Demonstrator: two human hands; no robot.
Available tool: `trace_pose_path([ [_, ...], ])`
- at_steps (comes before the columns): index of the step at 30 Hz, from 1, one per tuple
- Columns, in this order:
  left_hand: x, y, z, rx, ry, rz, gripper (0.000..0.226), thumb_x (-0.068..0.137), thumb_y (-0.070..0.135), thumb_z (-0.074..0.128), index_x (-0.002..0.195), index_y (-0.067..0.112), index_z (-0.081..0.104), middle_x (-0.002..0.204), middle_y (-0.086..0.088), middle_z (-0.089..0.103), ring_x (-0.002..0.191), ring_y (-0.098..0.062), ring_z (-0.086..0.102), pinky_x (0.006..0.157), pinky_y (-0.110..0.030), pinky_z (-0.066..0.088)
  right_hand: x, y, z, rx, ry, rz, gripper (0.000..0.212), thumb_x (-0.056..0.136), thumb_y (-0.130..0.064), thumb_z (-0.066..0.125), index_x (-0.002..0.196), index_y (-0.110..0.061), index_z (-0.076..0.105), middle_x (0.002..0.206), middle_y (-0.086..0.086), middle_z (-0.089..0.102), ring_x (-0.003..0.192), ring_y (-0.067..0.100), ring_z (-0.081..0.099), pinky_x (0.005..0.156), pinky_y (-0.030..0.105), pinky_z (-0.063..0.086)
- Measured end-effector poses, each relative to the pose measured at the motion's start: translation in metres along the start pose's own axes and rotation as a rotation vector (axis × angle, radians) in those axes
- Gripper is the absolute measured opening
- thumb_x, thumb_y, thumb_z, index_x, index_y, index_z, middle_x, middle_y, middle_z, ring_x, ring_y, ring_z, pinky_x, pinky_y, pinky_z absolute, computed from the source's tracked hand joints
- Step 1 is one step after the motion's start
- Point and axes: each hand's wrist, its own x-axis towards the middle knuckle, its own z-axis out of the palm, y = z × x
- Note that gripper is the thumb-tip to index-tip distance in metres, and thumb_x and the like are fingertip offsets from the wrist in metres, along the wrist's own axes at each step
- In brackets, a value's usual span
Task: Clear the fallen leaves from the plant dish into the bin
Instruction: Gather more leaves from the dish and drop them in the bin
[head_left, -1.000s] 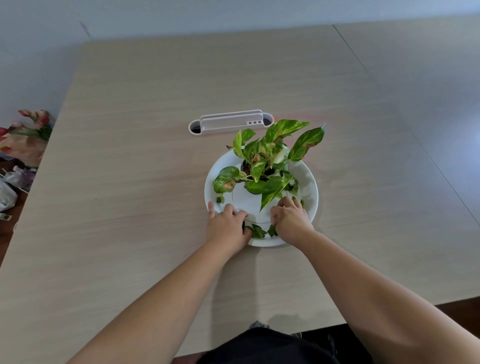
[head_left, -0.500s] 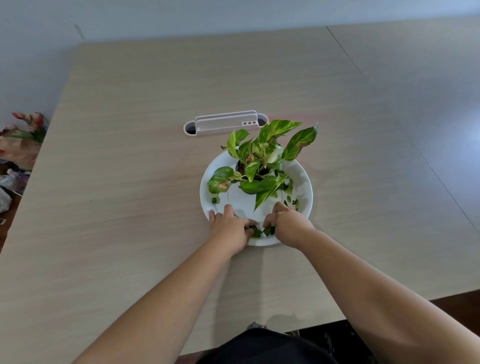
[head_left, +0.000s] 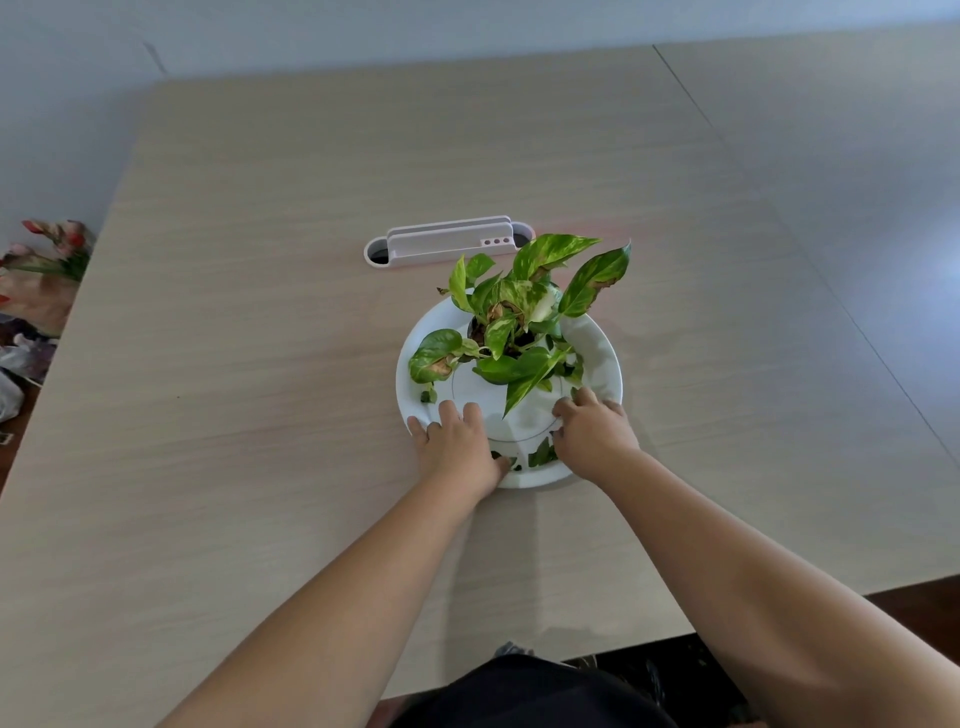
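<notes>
Both hands rest on the near rim of the round white plant dish (head_left: 602, 358), which sits mid-way across the pale wood-grain worktop (head_left: 234, 364), probably to corral the small fallen green leaves (head_left: 540, 454) lying between them. The left hand (head_left: 460, 447) lies flat, fingers spread; the right hand (head_left: 595, 434) curls, contents hidden. The leaves are too small to tell which way they point. No bin shows.

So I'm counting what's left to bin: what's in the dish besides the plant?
Loose leaves lie at the dish's near rim between both hands, one more at left. Anything under the hands or foliage is hidden.
</notes>
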Motion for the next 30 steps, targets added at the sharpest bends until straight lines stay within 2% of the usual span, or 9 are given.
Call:
trace_pose_path([
  [5,0.008,0.003,0.004,0.076,-0.017,-0.056,0.101,0.062,0.087,0.051,0.128,0.011,0.04,0.129,-0.01,0.043,0.125,-0.03,0.043,0.116,-0.052,0.011,-0.007,-0.013,0.005,-0.038,-0.123,-0.087,0.04,0.088,-0.009,0.042,0.125,-0.017,0.056,0.122,0.002,0.051,0.109,0.021,0.054,0.096,0.033,0.04],
  [7,0.011,0.007,0.004,0.085,-0.023,-0.081,0.111,0.054,0.091,0.051,0.129,0.01,0.04,0.13,-0.01,0.043,0.125,-0.031,0.043,0.117,-0.05,0.01,-0.009,-0.014,0.006,0.032,-0.153,-0.082,0.039,0.086,-0.005,0.043,0.116,-0.02,0.063,0.118,0.002,0.054,0.102,0.025,0.058,0.086,0.031,0.044],
  [9,0.015,0.011,0.004,0.114,-0.031,-0.103,0.114,0.052,0.091,0.053,0.13,0.01,0.039,0.13,-0.009,0.042,0.125,-0.032,0.043,0.116,-0.049,0.011,-0.009,-0.011,0.005,0.118,-0.148,-0.049,0.041,0.085,-0.005,0.042,0.114,-0.024,0.064,0.117,0.0,0.054,0.103,0.027,0.057,0.085,0.031,0.045],
  [15,0.025,0.0,0.003,0.158,-0.05,-0.052,0.095,0.063,0.079,0.062,0.129,0.013,0.041,0.131,-0.01,0.042,0.124,-0.031,0.045,0.115,-0.046,0.015,-0.005,-0.002,-0.003,0.088,-0.094,-0.064,0.053,0.087,-0.008,0.044,0.133,-0.034,0.051,0.129,-0.002,0.045,0.116,0.022,0.05,0.104,0.033,0.033],
  [18,0.027,-0.01,0.004,0.103,-0.004,0.01,0.071,0.07,0.065,0.068,0.118,0.016,0.049,0.121,-0.007,0.047,0.114,-0.028,0.051,0.115,-0.045,0.018,-0.01,-0.011,-0.003,0.039,-0.131,-0.165,0.059,0.088,-0.011,0.042,0.135,-0.048,0.045,0.125,-0.003,0.041,0.118,0.021,0.041,0.106,0.036,0.028],
  [21,0.029,-0.015,0.003,0.077,0.011,0.031,0.048,0.076,0.044,0.072,0.113,0.02,0.052,0.119,-0.005,0.049,0.109,-0.026,0.055,0.115,-0.044,0.02,-0.014,-0.02,-0.001,0.021,-0.146,-0.227,0.057,0.089,-0.013,0.04,0.13,-0.052,0.049,0.119,-0.003,0.04,0.113,0.019,0.039,0.102,0.034,0.03],
  [26,0.026,-0.018,-0.003,0.03,-0.022,0.053,0.04,0.077,0.036,0.071,0.11,0.02,0.054,0.115,-0.005,0.05,0.101,-0.026,0.058,0.112,-0.042,0.024,-0.013,-0.013,0.003,0.065,-0.096,-0.213,0.035,0.089,-0.014,0.047,0.101,-0.039,0.069,0.113,-0.004,0.042,0.11,0.02,0.041,0.099,0.031,0.033],
  [28,0.022,-0.019,-0.007,0.008,-0.014,0.053,0.041,0.078,0.041,0.07,0.11,0.019,0.055,0.115,-0.005,0.051,0.102,-0.025,0.057,0.114,-0.043,0.023,-0.013,-0.007,0.002,0.129,-0.055,-0.153,0.032,0.09,-0.015,0.045,0.104,-0.032,0.069,0.116,-0.001,0.044,0.112,0.023,0.044,0.1,0.032,0.035],
  [30,0.018,-0.018,-0.012,0.033,0.02,0.045,0.048,0.078,0.051,0.067,0.11,0.017,0.056,0.113,-0.005,0.054,0.105,-0.025,0.057,0.116,-0.044,0.021,-0.012,-0.003,-0.001,0.137,-0.003,-0.076,0.032,0.093,-0.021,0.043,0.118,-0.027,0.062,0.121,0.002,0.046,0.115,0.026,0.048,0.101,0.034,0.035],
])
